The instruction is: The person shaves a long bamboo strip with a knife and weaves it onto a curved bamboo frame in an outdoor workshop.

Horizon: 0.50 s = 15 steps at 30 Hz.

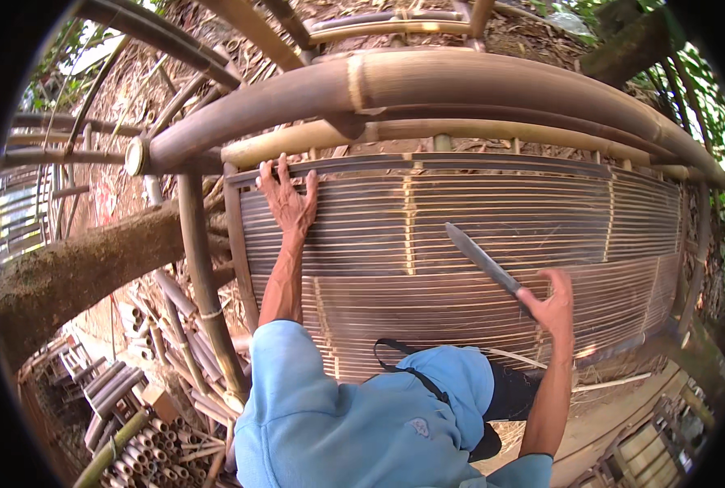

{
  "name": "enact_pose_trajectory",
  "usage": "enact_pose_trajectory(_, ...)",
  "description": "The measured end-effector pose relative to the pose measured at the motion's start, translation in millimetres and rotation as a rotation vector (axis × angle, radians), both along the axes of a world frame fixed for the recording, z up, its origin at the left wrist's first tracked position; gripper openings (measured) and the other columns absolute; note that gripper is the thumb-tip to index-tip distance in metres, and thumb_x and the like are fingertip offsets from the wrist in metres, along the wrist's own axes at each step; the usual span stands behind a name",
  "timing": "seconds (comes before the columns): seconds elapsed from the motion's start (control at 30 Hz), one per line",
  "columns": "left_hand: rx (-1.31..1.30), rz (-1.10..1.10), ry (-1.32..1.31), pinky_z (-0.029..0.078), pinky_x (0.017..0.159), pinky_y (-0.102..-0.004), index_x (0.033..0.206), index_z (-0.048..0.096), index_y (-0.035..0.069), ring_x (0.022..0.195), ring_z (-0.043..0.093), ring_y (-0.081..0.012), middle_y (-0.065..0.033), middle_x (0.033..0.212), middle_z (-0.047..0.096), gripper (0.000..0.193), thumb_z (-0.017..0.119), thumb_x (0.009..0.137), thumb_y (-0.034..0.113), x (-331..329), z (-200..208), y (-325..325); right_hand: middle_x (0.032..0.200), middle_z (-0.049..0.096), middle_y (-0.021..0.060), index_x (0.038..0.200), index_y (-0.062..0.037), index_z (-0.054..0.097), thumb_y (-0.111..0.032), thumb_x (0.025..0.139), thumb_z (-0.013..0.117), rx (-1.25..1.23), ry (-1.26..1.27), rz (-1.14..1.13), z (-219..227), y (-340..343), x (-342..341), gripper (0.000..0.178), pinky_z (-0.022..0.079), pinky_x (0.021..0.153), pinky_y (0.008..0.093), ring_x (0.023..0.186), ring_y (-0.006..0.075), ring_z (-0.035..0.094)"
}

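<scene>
A slatted bamboo seat (492,244), made of thin dark strips with pale gaps and nodes, spreads in front of me. My left hand (287,199) rests at its far left corner, fingers apart and reaching over the dark strip along the far edge. In my right hand (552,305) is a machete (483,259), gripped by its handle. Its long grey blade points away and to the left, over the middle of the slats; whether it touches them I cannot tell. Part of the handle is hidden by my fingers.
A thick bamboo pole (460,80) runs across beyond the slats, with a thinner pole (313,140) below it. At the left are an upright bamboo post (200,252) and a tree trunk (94,252). Cut bamboo pieces (155,451) lie piled at the lower left.
</scene>
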<state>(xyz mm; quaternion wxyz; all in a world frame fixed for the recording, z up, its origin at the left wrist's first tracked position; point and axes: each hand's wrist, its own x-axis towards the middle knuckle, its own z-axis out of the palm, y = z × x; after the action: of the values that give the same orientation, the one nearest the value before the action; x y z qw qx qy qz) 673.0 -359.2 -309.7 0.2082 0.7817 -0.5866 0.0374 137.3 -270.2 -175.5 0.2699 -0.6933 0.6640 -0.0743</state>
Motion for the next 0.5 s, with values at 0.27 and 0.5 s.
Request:
enact_pose_trajectory(0.27,-0.05,0.182,0.053,0.017,0.123,-0.0596,0.15,0.038,0.002,0.146,0.027,-0.0433,-0.0256,0.15,0.033,0.091,0.074,0.085,0.056,5.4,-3.3,-2.1,0.134,0.06,0.0186,0.133,-0.0055,0.059,-0.027,0.093,0.074,-0.108,0.001,-0.035,-9.7,-142.3,35.5,0.049,0.043,0.108,0.0451,0.129,0.0371,0.054)
enact_pose_trajectory(0.5,0.016,0.284,0.096,0.013,0.124,-0.0587,0.156,0.028,-0.004,0.151,0.018,-0.0462,-0.0303,0.157,0.026,0.096,0.066,0.092,0.056,4.0,-5.4,-1.0,0.13,0.062,0.017,0.129,-0.0051,0.06,-0.036,0.097,0.069,-0.139,0.161,0.206,-40.9,-211.5,68.1,0.046,0.042,0.105,0.048,0.124,0.037,0.056)
